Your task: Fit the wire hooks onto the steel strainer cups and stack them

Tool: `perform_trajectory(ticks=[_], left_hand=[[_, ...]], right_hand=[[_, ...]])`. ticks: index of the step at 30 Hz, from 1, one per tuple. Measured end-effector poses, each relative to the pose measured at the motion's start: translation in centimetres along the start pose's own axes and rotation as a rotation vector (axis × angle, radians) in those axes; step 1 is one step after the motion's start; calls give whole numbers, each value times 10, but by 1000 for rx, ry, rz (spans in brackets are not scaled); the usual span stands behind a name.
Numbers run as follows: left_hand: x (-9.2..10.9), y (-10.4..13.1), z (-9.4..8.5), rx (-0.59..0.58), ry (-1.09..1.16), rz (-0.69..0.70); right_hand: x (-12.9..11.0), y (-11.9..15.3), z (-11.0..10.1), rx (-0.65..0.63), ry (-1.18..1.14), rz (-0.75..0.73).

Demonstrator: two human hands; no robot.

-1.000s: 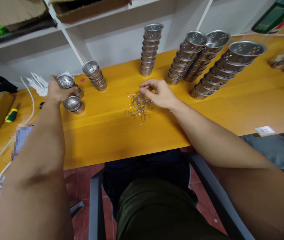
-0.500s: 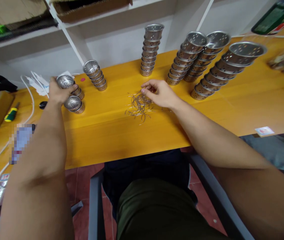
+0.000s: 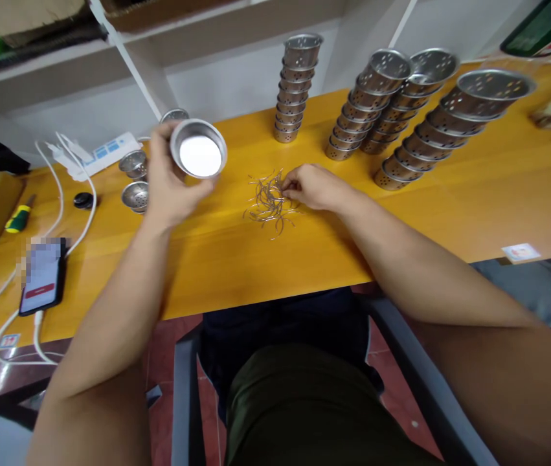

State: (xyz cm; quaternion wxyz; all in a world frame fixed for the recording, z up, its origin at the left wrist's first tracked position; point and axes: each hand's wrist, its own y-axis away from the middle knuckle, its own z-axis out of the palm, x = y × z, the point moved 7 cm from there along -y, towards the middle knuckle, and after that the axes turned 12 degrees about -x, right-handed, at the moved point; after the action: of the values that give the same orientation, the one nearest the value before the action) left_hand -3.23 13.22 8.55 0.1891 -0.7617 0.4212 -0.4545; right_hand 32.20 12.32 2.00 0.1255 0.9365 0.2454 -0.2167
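My left hand [image 3: 171, 194] is wrapped round a metal cup [image 3: 184, 137], held above the table with its mouth tilted toward me. A bright white disc fills the cup's inside; whether it is glare or a lining I cannot tell. My right hand [image 3: 318, 186] has its fingertips pinched together at the right edge of a tangled pile of thin curved metal wires [image 3: 268, 199]. Whether a wire is between those fingers is too small to see. Left of my left hand stand small perforated metal cups [image 3: 134, 195], partly hidden. Another cup stack [image 3: 174, 115] shows behind that hand.
A tall stack of perforated cups [image 3: 294, 94] stands at the back, with three more stacks [image 3: 414, 142] to the right. On the left lie a phone [image 3: 44, 275], white cables, a power strip [image 3: 110, 152] and a screwdriver [image 3: 19, 219]. Shelving [image 3: 236, 77] rises behind.
My left hand has lifted a cup from the group at the left and carried it right, tilting its mouth toward me. My right hand's fingers have closed lower at the wire pile.
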Motion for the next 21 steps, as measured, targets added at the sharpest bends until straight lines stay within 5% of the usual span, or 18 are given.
perform_trajectory(ticks=[4,7,14,21], left_hand=[[27,29,84,-38,18,-39],[23,43,113,-74,89,-30],[0,51,126,-63,270,-142],[-5,57,117,35,183,-197]], right_hand=[[-7,0,4,-18,87,54],[-12,2,3,-29,124,82],[-10,11,-15,40,39,3],[-4,12,-18,-55,-58,-68]])
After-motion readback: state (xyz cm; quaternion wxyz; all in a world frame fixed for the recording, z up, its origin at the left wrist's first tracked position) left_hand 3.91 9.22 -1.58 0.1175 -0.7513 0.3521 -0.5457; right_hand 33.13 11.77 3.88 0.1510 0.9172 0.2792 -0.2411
